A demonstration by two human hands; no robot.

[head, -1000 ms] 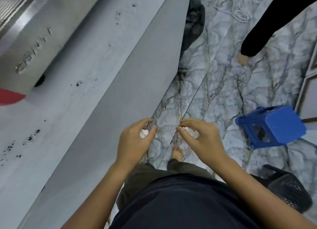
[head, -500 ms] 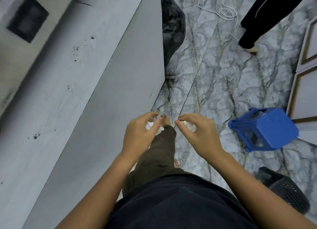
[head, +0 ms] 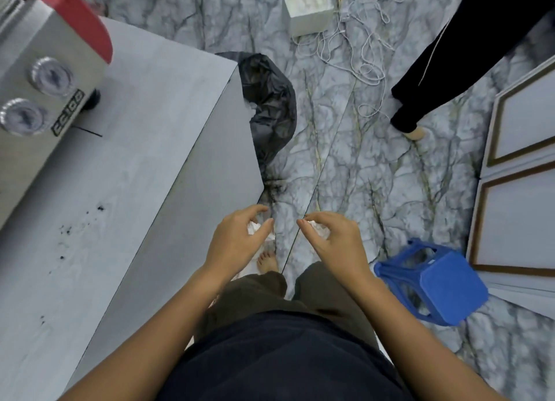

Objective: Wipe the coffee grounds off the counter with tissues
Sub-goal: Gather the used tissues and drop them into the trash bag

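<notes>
One label in my view: badge (head: 68, 113) on the steel machine (head: 39, 79), far left on the counter, reads roughly "EC100", blurred. Gauge dial markings unreadable.

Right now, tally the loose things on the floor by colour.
Blue: 1, the stool
Black: 1, the plastic bag
White: 2, the foam box and the tangle of cords
Total: 4

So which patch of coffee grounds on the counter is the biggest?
The dark clump farthest along the counter, nearest the steel machine; the other specks are tiny and scattered.
</notes>
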